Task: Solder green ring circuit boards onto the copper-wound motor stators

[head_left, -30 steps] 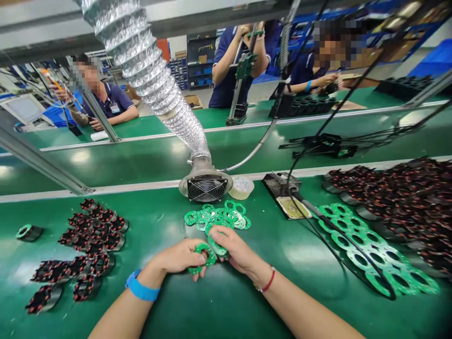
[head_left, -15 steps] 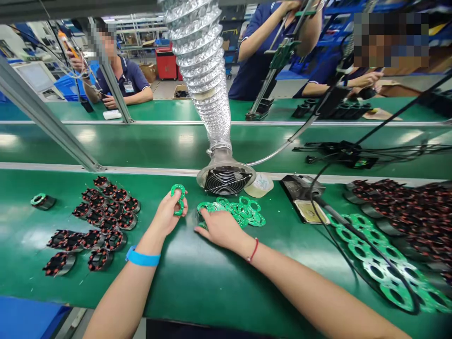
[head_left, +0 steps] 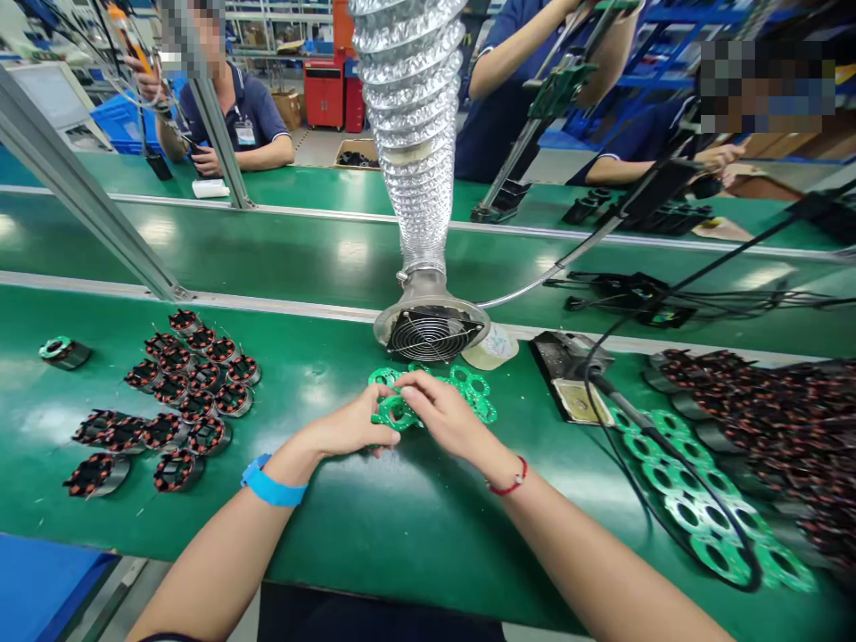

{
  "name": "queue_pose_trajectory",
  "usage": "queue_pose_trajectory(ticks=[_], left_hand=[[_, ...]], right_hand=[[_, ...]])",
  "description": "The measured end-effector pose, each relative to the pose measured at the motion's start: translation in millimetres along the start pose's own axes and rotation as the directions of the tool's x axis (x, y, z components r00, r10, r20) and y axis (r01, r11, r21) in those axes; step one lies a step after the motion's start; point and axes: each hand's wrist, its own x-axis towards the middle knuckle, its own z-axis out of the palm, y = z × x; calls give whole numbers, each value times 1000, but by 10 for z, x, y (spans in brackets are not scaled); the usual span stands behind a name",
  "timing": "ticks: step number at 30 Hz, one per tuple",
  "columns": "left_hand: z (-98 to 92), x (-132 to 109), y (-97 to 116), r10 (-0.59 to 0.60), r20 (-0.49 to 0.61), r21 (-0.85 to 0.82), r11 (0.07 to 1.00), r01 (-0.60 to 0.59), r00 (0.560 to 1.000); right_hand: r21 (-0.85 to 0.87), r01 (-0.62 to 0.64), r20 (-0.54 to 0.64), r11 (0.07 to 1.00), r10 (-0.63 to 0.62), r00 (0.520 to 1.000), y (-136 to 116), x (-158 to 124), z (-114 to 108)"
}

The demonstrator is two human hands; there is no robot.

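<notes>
Green bench; left hand and right hand together, clamped on green ring board beside pile

Glossy green tabletop, crinkled foil duct, perhaps fibreglass rings.

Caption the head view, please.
Left hand and right hand hold a green ring board before a fume extractor, wound coils at left.

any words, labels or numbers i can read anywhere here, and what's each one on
No text in this view is clear enough to read.
Co-worker's badge: too small to read.
Yellow plate: blurred, unreadable.
Screen: washed out, nothing legible.
Held green ring: no marking can be made out.
</notes>
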Motion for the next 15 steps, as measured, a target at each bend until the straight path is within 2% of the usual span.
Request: queue_pose_trajectory(ticks=[2,3,7,9,12,15], left_hand=[[77,9,-23,-26,19,37,999,25,999],[102,16,-30,-22,8,25,999,22,1000],[122,35,-22,-3,12,21,1000,2,1000],[119,27,-9,4,37,90,996,-7,999],[151,-3,-5,58,43,116,991,-63,997],[227,-46,-3,94,89,81,992,-102,992]], right_hand=[[137,-1,84,991,-11,996,-53,-42,56],[167,-5,83,986,-9,997,-67,-55,75],[246,-98,-62,964,116,991,-44,-89,43],[341,-185,-28,922,207,978,-29,-117,-10],[555,-324,127,766,307,943,-55,-183,-58],[721,-369,176,586,360,916,-124,-266,-25]])
